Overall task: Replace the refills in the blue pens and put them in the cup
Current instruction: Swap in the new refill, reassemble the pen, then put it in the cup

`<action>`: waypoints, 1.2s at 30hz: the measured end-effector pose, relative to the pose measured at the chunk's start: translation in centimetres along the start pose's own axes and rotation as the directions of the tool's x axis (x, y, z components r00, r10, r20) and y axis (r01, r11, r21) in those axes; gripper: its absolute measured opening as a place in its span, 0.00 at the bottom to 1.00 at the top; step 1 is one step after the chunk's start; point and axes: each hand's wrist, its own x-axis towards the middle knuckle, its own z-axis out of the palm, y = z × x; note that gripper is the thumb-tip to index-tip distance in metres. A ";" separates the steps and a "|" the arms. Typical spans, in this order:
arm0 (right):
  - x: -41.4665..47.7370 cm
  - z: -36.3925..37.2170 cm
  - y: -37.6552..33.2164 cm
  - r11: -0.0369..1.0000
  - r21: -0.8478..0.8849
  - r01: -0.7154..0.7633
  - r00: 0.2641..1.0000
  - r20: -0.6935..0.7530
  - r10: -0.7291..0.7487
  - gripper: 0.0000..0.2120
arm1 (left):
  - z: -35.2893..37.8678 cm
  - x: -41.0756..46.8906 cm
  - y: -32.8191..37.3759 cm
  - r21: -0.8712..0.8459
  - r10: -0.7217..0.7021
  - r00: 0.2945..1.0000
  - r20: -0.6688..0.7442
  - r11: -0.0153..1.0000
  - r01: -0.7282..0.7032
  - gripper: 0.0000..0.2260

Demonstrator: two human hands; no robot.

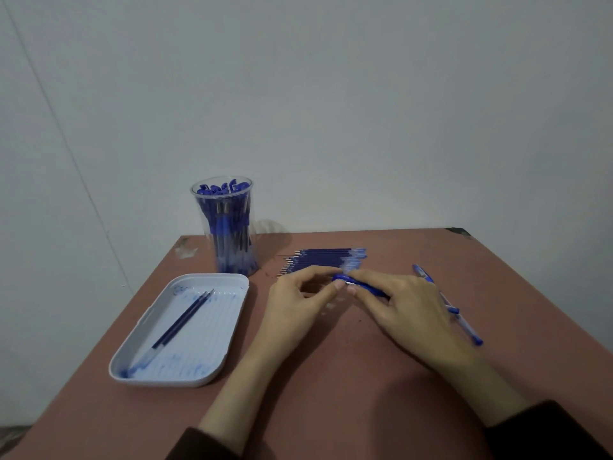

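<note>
Both hands meet over the middle of the tabletop (pixel 537 303) on one blue pen (pixel 348 280). The left hand (pixel 298 297) pinches the pen's left end between thumb and forefinger. The right hand (pixel 404 303) curls its fingers round the barrel, which runs under its palm. The pen is held low, just above the surface.

Just behind the hands lies a neat row of new refills (pixel 326 258), side by side, with their metal tips pointing left. To the right, partly hidden by the right hand, a few more blue pens (pixel 468 328) lie loose. At the back left stands a clear plastic cup (pixel 229 227), packed with upright blue pens. In front of it, near the left edge, sits a white ink-stained tray (pixel 215 330) holding two used refills (pixel 185 318) laid diagonally together.
</note>
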 end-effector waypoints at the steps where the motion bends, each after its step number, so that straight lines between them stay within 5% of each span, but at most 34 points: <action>1: 0.0 0.0 0.0 1.000 -0.011 -0.012 1.000 0.017 0.012 0.12 | 0.0 0.0 0.0 -0.008 0.004 1.000 0.002 1.000 -0.004 0.07; 10: 0.5 0.3 1.7 0.982 -0.055 -0.179 0.982 0.045 0.182 0.13 | -0.5 0.2 -0.5 0.164 -0.066 0.994 -0.091 0.983 0.081 0.01; 15: 0.7 0.5 2.1 0.959 0.167 -0.229 0.971 -0.030 0.237 0.08 | -0.4 0.0 -1.0 0.470 -0.066 0.976 0.205 0.882 -0.039 0.09; 19: 0.7 0.6 1.6 0.929 0.303 -0.214 0.968 -0.060 0.243 0.05 | -0.1 -0.3 -0.9 0.551 -0.077 0.953 0.292 0.828 -0.102 0.14; 21: 0.6 0.7 1.4 0.889 0.388 -0.244 0.961 -0.025 0.275 0.03 | 0.0 -0.1 -0.8 0.407 -0.044 0.973 0.228 0.912 -0.055 0.16; 23: 0.7 0.6 0.9 0.771 0.562 -0.298 0.950 0.096 0.297 0.04 | 0.1 0.1 -0.3 0.085 -0.101 0.986 0.135 0.992 0.090 0.12; 26: 0.7 0.3 -0.1 0.535 0.738 -0.412 0.911 0.323 0.255 0.09 | 0.5 0.0 0.4 -0.404 -0.185 0.958 0.218 0.877 0.261 0.11; 32: 0.6 0.3 -1.3 0.410 0.790 -0.456 0.890 0.409 0.203 0.14 | 1.0 -0.1 1.0 -0.622 -0.180 0.967 0.182 0.740 0.255 0.10; 36: 0.4 0.7 -1.2 0.525 0.783 -0.333 0.943 0.273 0.191 0.07 | 1.1 0.0 1.0 -0.664 -0.224 0.972 0.077 0.716 0.218 0.10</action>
